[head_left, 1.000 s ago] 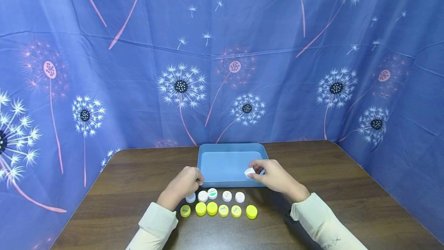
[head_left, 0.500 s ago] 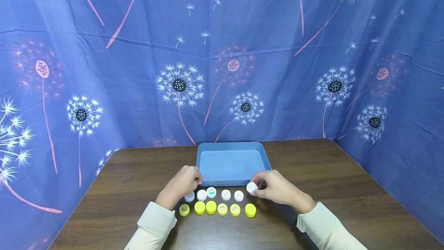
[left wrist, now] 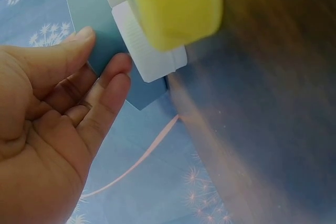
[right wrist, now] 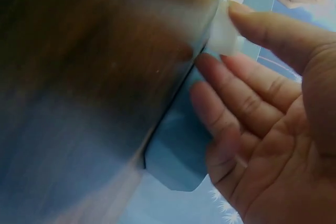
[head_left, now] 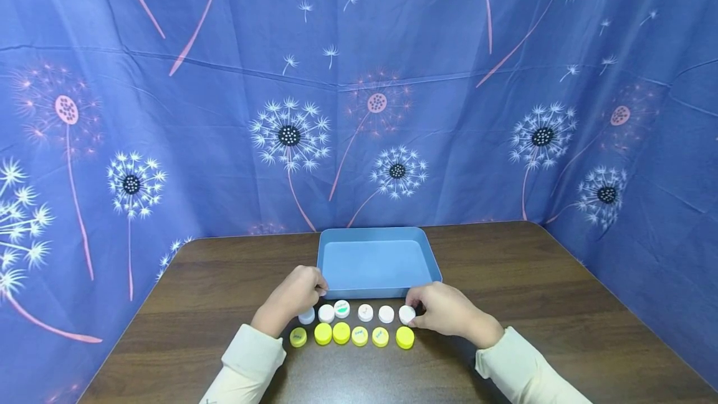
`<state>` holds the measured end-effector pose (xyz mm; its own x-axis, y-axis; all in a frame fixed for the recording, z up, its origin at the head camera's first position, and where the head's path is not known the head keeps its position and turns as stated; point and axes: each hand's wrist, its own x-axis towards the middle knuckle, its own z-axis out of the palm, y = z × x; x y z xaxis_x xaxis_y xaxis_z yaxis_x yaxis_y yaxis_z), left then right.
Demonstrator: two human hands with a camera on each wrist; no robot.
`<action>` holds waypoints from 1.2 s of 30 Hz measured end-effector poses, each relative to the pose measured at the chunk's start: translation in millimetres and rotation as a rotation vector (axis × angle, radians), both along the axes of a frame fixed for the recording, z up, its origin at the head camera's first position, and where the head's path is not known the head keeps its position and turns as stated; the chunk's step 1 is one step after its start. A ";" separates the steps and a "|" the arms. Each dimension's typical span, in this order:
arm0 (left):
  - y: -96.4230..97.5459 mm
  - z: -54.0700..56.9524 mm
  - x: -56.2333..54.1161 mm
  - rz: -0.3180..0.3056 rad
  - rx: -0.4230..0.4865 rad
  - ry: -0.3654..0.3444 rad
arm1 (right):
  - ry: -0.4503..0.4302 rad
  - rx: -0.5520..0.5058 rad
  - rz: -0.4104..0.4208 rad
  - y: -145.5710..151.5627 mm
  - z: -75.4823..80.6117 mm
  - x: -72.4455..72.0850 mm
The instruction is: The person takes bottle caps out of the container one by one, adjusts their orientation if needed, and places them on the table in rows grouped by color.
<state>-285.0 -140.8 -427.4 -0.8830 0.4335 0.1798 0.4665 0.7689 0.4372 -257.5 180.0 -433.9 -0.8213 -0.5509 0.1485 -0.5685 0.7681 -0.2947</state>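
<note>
My right hand (head_left: 445, 310) pinches a white bottle cap (head_left: 406, 315) between thumb and fingers, at the right end of a row of several white caps (head_left: 365, 313). In the right wrist view the thumb tip lies against that blurred cap (right wrist: 223, 35). Closer to me runs a row of several yellow bottle caps (head_left: 341, 333), some with printed tops. My left hand (head_left: 294, 298) lies at the front left corner of a shallow blue tray (head_left: 376, 293). Its thumb and fingers overlap the tray wall in the left wrist view, loosely bent with a gap between them.
The blue tray stands at the back of the brown wooden table (head_left: 224, 279), behind both cap rows. A blue dandelion-print cloth (head_left: 460, 111) hangs along the back and sides. In the left wrist view a yellow cap (left wrist: 176, 9) stands before a white one (left wrist: 144, 51).
My right hand has carried the white cap from over the tray's front right part toward me, down to the right end of the white row. The left hand has stayed at the tray corner.
</note>
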 end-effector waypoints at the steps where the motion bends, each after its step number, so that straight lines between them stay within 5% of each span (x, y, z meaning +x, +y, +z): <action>1: -0.2 0.4 0.5 -0.001 0.000 -0.001 | 0.010 0.016 -0.003 -1.2 0.3 0.8; 10: -3.1 0.6 2.0 0.008 -0.012 -0.010 | 0.024 0.063 -0.015 -6.5 1.6 3.8; 27: -7.1 -4.4 1.9 0.011 -0.071 -0.012 | -0.035 -0.017 -0.011 7.7 -0.3 3.7; 31: -15.9 5.4 6.7 0.018 -0.045 0.034 | -0.030 -0.055 -0.005 20.7 7.1 8.0; 36: -29.2 15.0 17.7 0.045 -0.051 0.205 | 0.014 -0.091 0.002 38.0 16.7 13.8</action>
